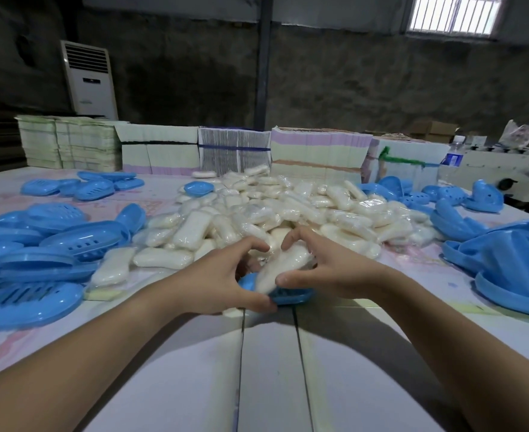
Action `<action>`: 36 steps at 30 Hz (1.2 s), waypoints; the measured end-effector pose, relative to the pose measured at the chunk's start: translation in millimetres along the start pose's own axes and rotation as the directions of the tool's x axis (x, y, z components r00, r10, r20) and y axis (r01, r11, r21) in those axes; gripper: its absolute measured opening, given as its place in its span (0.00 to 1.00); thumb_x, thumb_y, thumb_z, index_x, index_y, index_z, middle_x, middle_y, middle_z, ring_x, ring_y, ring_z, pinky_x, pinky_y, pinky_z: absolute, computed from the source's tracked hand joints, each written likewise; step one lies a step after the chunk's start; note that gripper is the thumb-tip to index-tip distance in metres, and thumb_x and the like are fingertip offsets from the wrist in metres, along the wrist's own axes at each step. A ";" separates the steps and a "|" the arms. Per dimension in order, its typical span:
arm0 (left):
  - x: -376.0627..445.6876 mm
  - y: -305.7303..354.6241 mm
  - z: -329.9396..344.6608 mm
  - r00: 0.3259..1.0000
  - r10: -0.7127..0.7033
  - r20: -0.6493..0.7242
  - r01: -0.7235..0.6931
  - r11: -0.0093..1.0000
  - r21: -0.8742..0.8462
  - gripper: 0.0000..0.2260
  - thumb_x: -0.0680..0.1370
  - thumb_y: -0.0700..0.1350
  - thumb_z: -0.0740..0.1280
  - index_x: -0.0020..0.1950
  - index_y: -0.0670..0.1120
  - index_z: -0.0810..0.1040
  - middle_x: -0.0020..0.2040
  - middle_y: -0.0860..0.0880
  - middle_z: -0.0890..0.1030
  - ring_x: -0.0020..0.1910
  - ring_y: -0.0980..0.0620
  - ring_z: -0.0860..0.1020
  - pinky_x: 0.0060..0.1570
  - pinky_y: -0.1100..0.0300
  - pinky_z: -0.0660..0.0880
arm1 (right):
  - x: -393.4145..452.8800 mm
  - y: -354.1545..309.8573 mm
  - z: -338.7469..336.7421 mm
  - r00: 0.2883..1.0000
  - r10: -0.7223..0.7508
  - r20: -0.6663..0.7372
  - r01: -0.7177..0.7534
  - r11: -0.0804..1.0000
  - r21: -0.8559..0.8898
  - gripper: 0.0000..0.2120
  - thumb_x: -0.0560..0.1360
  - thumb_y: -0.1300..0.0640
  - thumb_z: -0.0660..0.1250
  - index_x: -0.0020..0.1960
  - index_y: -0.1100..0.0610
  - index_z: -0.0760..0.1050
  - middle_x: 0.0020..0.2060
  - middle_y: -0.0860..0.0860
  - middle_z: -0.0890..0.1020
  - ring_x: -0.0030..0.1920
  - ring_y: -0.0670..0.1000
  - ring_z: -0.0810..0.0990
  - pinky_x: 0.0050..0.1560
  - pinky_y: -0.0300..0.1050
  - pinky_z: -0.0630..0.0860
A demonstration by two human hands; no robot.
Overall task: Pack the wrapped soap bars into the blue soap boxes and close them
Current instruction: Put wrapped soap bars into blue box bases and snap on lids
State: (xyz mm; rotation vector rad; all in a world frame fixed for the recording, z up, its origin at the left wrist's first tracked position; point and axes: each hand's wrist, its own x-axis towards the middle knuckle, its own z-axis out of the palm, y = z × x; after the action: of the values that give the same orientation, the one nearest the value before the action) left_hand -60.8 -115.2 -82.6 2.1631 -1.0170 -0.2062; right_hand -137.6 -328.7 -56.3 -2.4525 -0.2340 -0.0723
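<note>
Both hands, left hand (222, 280) and right hand (325, 275), have curled fingers pinching a wrapped soap bar (283, 266) lying tilted in the open blue soap box (288, 297) under the thumbs.

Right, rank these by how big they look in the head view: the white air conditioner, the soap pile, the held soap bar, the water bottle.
1. Soap pile, widest by far.
2. Air conditioner, though it stands far back.
3. Held soap bar, near the camera.
4. Water bottle, smallest, though distance makes that unsure.
</note>
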 end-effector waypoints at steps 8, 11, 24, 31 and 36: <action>0.9 -5.2 -2.2 0.999 0.024 -0.035 -0.024 1.000 -0.013 0.34 0.64 0.53 0.82 0.66 0.62 0.71 0.53 0.57 0.80 0.52 0.58 0.78 0.53 0.61 0.77 | 0.2 -7.2 6.5 0.987 0.015 0.161 0.030 0.961 -0.275 0.42 0.74 0.37 0.68 0.79 0.45 0.48 0.73 0.48 0.68 0.68 0.49 0.69 0.69 0.48 0.66; 1.1 -6.8 -4.4 0.999 0.036 -0.017 -0.036 0.999 0.001 0.34 0.63 0.56 0.81 0.65 0.63 0.70 0.53 0.59 0.80 0.53 0.61 0.77 0.53 0.64 0.76 | -1.7 -4.3 3.4 0.985 0.003 0.170 0.033 0.978 -0.206 0.44 0.73 0.40 0.71 0.79 0.42 0.47 0.73 0.41 0.66 0.65 0.41 0.68 0.62 0.32 0.66; 1.9 -8.9 -4.2 1.000 0.021 0.010 -0.021 1.000 0.001 0.32 0.62 0.59 0.80 0.64 0.62 0.73 0.53 0.59 0.81 0.52 0.60 0.79 0.52 0.64 0.77 | -5.4 -0.9 -26.1 0.997 0.010 0.070 0.015 0.939 -0.343 0.22 0.66 0.46 0.77 0.59 0.39 0.78 0.44 0.38 0.81 0.46 0.42 0.77 0.46 0.40 0.75; 1.6 -7.8 -3.3 1.000 0.030 -0.002 -0.030 0.999 -0.024 0.28 0.65 0.52 0.82 0.62 0.60 0.75 0.53 0.57 0.82 0.53 0.57 0.79 0.53 0.61 0.78 | -4.0 4.8 -23.9 0.998 0.048 0.047 -0.031 0.950 -0.311 0.18 0.65 0.44 0.78 0.54 0.40 0.81 0.42 0.38 0.81 0.43 0.35 0.75 0.38 0.28 0.69; 0.5 -5.3 -3.4 1.000 0.025 0.003 -0.025 0.999 -0.032 0.28 0.66 0.52 0.82 0.62 0.60 0.75 0.53 0.58 0.82 0.54 0.57 0.79 0.55 0.59 0.78 | -5.3 1.5 -23.3 0.998 0.045 0.049 -0.030 0.960 -0.278 0.15 0.66 0.44 0.77 0.52 0.41 0.82 0.47 0.44 0.82 0.48 0.45 0.77 0.49 0.45 0.76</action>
State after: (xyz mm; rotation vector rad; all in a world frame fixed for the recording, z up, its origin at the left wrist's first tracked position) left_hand -55.8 -111.4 -83.6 2.1207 -1.0357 -0.2125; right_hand -142.3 -345.3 -39.6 -2.7406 -0.2127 -0.0223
